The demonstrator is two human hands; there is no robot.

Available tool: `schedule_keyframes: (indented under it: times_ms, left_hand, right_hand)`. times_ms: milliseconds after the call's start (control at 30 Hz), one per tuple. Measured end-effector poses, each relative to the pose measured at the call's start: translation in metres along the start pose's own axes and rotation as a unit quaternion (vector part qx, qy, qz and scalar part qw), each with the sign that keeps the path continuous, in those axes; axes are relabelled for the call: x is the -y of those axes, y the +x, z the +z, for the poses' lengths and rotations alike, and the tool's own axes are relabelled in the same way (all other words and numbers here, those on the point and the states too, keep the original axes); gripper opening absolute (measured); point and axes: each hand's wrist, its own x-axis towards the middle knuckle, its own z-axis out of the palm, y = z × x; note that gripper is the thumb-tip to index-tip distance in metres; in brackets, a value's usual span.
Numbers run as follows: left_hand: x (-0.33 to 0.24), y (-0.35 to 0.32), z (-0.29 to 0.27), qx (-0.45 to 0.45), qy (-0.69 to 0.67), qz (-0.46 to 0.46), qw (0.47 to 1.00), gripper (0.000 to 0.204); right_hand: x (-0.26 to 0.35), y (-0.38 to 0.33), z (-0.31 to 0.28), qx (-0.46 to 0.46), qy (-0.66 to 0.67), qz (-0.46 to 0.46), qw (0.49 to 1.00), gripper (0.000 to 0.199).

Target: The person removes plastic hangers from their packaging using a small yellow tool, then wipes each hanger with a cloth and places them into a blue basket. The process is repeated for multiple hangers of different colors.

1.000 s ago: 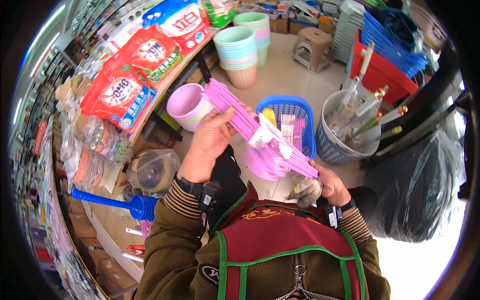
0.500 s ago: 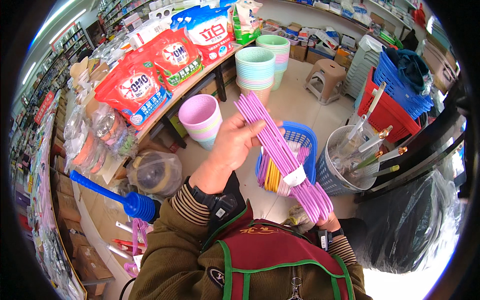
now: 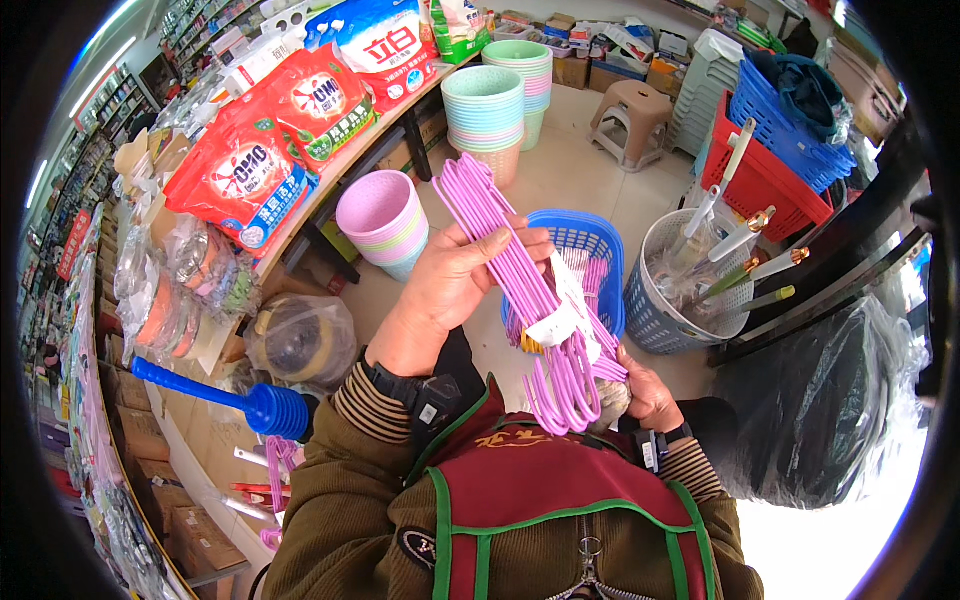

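A bundle of pinkish-purple clothes hangers [image 3: 510, 262], wrapped with a white paper band, slants in front of my body with its hooks at the lower end. My left hand [image 3: 440, 275] is closed round its upper part, thumb on top. Behind it, more purple hangers with a white wrapper reach toward my right hand [image 3: 652, 395], whose fingers close on their lower ends. Whether these form a second bundle I cannot tell for sure. Under the hangers stands a blue plastic basket [image 3: 612, 240] holding more hangers, some purple and some yellow, partly covered by what I hold.
Pink bins [image 3: 378, 205] and stacked green and blue bins [image 3: 483, 105] stand ahead, beside a table of detergent bags [image 3: 325, 100]. A brown stool [image 3: 632, 120] is farther off. To the right is a grey basket [image 3: 680, 320] of poles. A blue plunger [image 3: 275, 410] lies left.
The hangers have turned and shifted left, so their hooks now face me and a second white wrapper shows. My right hand has come into fuller view beside them.
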Motion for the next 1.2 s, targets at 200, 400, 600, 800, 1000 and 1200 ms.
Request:
schedule_keyframes:
  times_ms: [200,400,600,800,1000,1200]
  left_hand:
    - [-0.009,-0.003,0.004,0.018,0.016,-0.02,1.0,0.036]
    - [-0.011,-0.006,0.01,0.02,-0.069,-0.037,0.997,0.042]
    - [-0.003,0.001,-0.031,-0.066,-0.125,-0.073,0.987,0.026]
    - [-0.007,0.001,-0.07,-0.084,-0.087,-0.077,0.99,0.022]
    - [-0.003,0.004,-0.08,-0.155,0.104,-0.038,0.982,0.022]
    - [0.005,-0.019,-0.053,-0.086,0.77,0.337,0.535,0.047]
  right_hand:
    - [0.006,-0.024,0.026,-0.012,-0.059,-0.024,0.998,0.047]
    - [0.006,-0.019,0.022,0.03,0.042,0.022,0.998,0.049]
    - [0.037,-0.034,0.002,-0.013,-0.025,-0.141,0.99,0.033]
    - [0.075,-0.058,0.008,-0.085,-0.222,-0.299,0.924,0.041]
    - [0.09,-0.058,0.032,-0.099,-0.126,-0.231,0.96,0.033]
    - [0.101,-0.066,0.036,-0.088,-0.109,-0.193,0.971,0.031]
